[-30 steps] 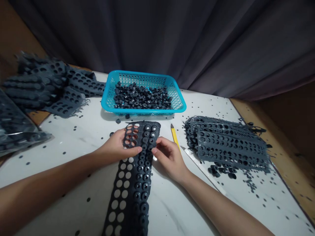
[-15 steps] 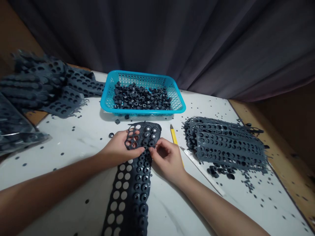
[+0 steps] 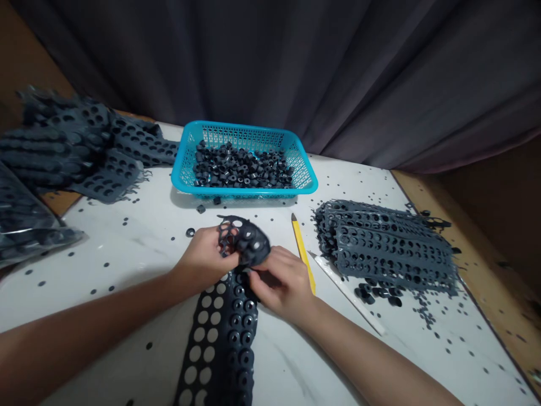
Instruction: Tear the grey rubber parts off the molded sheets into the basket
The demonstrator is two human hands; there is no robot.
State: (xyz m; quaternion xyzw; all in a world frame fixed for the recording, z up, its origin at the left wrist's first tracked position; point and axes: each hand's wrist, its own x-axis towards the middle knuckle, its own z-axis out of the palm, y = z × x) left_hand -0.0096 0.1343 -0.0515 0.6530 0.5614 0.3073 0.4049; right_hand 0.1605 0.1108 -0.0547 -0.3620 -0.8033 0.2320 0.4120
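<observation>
A long black rubber sheet (image 3: 222, 332) runs up from the bottom edge, with rows of empty round holes on its left side and molded rubber rings on its right. My left hand (image 3: 207, 256) is closed on the sheet's left edge near its far end, which curls up and over. Against the right edge, my right hand (image 3: 283, 279) pinches the bent part between thumb and fingers; whether a single ring is in that pinch is hidden. Just beyond stands a blue basket (image 3: 245, 193) holding many small black rubber pieces (image 3: 243, 166).
A yellow-handled tool (image 3: 303, 254) and a white knife-like tool (image 3: 349, 296) lie right of my hands. Farther right is a stack of punched black sheets (image 3: 389, 242) with loose pieces beside it. More sheets (image 3: 71, 141) and a clear plastic bag (image 3: 29, 220) are at left.
The far end of the rubber sheet, flatter before, is now curled up and folded over between my hands. My right hand has turned and shifted slightly down.
</observation>
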